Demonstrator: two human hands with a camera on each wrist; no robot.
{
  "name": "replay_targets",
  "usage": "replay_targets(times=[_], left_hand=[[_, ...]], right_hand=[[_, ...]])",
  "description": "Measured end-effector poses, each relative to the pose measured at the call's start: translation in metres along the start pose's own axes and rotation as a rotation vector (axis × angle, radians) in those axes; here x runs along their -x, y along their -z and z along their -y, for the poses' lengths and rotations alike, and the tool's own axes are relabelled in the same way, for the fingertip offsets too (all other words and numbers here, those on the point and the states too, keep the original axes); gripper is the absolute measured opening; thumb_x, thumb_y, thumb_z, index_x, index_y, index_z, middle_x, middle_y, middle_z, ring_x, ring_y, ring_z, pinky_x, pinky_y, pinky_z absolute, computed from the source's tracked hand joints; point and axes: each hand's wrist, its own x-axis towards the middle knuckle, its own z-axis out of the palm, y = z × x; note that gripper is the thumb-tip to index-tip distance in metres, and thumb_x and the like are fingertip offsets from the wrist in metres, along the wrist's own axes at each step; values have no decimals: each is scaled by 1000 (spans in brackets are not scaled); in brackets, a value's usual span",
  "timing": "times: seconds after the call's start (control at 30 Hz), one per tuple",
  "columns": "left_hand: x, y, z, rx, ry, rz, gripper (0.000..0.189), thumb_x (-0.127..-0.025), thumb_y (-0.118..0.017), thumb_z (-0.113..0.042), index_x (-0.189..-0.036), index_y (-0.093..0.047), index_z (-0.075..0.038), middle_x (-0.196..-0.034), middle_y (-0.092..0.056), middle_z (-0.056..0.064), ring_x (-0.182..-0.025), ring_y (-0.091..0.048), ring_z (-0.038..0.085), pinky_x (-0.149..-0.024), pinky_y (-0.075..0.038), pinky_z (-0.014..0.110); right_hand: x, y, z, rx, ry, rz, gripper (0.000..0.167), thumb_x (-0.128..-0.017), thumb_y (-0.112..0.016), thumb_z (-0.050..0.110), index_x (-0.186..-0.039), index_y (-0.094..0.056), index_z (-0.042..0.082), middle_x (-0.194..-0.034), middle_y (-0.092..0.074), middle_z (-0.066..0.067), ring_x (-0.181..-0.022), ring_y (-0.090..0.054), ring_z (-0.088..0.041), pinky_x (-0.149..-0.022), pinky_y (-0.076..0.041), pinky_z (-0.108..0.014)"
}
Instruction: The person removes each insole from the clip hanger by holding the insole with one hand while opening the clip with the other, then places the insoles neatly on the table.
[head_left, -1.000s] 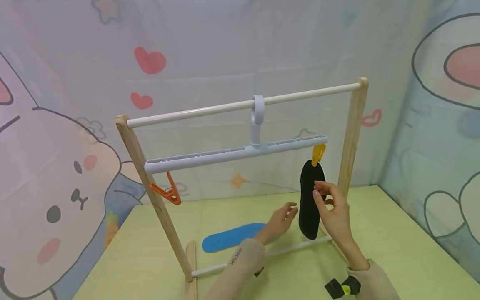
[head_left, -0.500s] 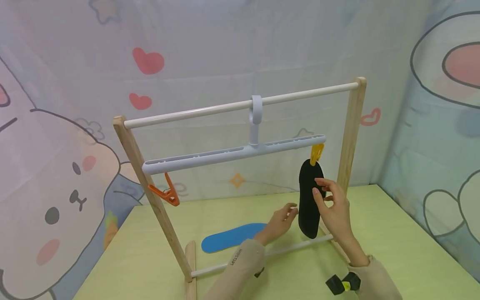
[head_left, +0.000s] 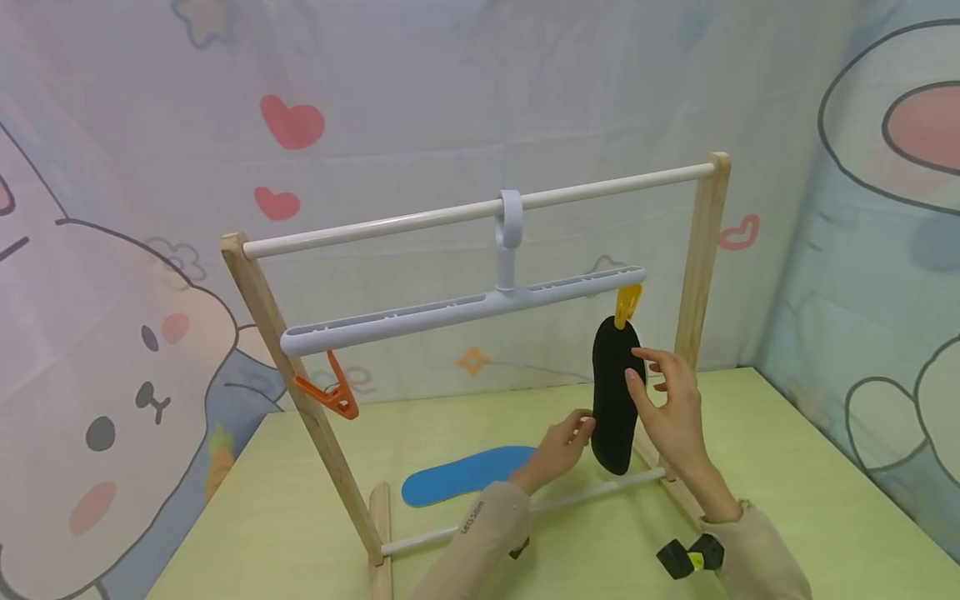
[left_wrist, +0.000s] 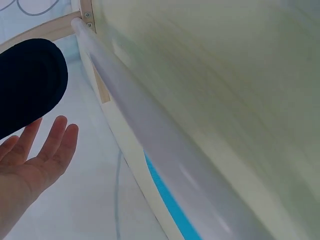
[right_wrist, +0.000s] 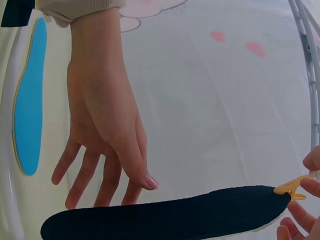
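Observation:
A black insole [head_left: 609, 392] hangs upright from a yellow clip [head_left: 627, 305] at the right end of a pale grey hanger [head_left: 420, 315]. My left hand [head_left: 557, 450] is at the insole's lower left edge. In the left wrist view, the fingers [left_wrist: 56, 142] are extended and spread, with a fingertip meeting the insole's edge. At the insole's right side is my right hand [head_left: 673, 408], thumb and fingers apart and lightly bent; whether they touch it is unclear. The right wrist view shows its fingers [right_wrist: 312, 160] around the clip area, without a visible pinch.
A blue insole [head_left: 457, 478] lies on the pale green table [head_left: 255, 508] behind the lower bar [head_left: 570, 500]. An orange clip [head_left: 337, 395] hangs at the hanger's left end. The hanger hooks onto the white top rail [head_left: 420, 222] of a wooden stand [head_left: 701, 275].
The black insole and its clip have shifted slightly left, closing the gap to my left hand's fingertips. My right hand is slightly higher against the insole. The view has drifted a little.

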Motion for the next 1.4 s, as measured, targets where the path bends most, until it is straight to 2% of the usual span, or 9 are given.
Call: replay_targets(times=[0.2,0.4,0.63,0.87,1.0,1.2,1.4], left_hand=[[0,0,0,-3,-9,-6,38,-97,-30,-33,-121,-46,-8,-110,-61,16,-92,-63,27,-74,-51,26],[0,-1,-1,-5,1,3,40,-97,-29,-33,-122,-45,-8,-110,-61,16,-92,-64,26,-75,-51,27],[0,-1,-2,-13,-1,3,41,-97,-28,-34,-123,-45,-7,-111,-61,16,-92,-64,26,-74,-51,27],[1,-4,-2,-15,-14,-2,41,-97,-28,-34,-122,-45,-6,-112,-61,17,-91,-64,26,-74,-51,27],[0,-4,-3,-16,-15,-3,41,-97,-28,-34,-122,-45,-6,-111,-61,17,-91,-64,26,-74,-51,26],[0,-6,-3,-12,-12,-4,42,-97,-28,-36,-122,-46,-7,-111,-61,17,-90,-64,25,-73,-51,25],[0,-7,-5,-2,-8,-1,41,-97,-29,-36,-122,-46,-7,-112,-61,16,-90,-64,25,-74,-51,25]], right_hand=[[-3,1,-3,24,-4,5,28,-80,-60,0,-108,-58,-2,-105,-52,-20,-91,-43,-17,-69,-34,-17],[-8,3,-2,32,-2,-6,29,-80,-60,0,-109,-57,-3,-103,-50,-21,-91,-40,-8,-69,-33,-17],[-15,5,-1,18,-5,-4,31,-80,-60,0,-111,-55,-4,-108,-49,-23,-94,-43,-24,-70,-32,-19],[-22,6,-2,21,11,10,33,-81,-59,2,-113,-53,-3,-110,-49,-23,-98,-44,-30,-72,-35,-28],[-25,5,-4,21,7,22,36,-82,-59,3,-116,-51,-3,-113,-49,-22,-100,-46,-32,-74,-36,-26],[-31,4,-4,-7,-10,42,40,-83,-58,5,-120,-47,-3,-117,-47,-23,-102,-46,-32,-76,-38,-32],[-36,4,-4,-14,-14,46,43,-84,-58,6,-123,-44,-3,-119,-46,-23,-103,-48,-34,-76,-38,-24]])
